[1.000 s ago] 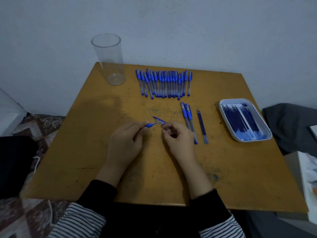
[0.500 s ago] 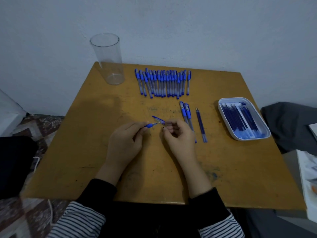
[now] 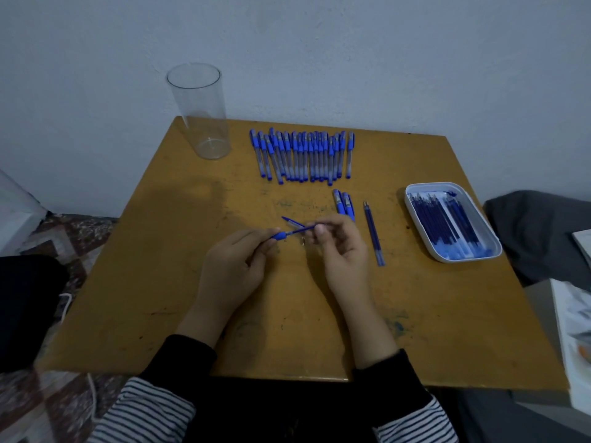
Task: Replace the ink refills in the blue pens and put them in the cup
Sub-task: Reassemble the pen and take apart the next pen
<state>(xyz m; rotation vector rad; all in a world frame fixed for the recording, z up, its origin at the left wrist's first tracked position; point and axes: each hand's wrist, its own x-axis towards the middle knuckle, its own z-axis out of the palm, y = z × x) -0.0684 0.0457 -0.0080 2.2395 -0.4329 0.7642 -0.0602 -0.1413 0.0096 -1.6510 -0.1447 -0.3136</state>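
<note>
Scuffed tabletop (image 3: 166, 282); L fingers (image 3: 256, 238) round rubbery blue grip (image 3: 280, 235), R fingers (image 3: 319, 230) round thin refill (image 3: 299, 231).

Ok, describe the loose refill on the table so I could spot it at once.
Find the white tray of refills on the right of the table. Just left of it, a single thin dark-blue refill lies alone on the wood. Unlike the two capped pens on its other side, it is slimmer and has no cap.
</note>
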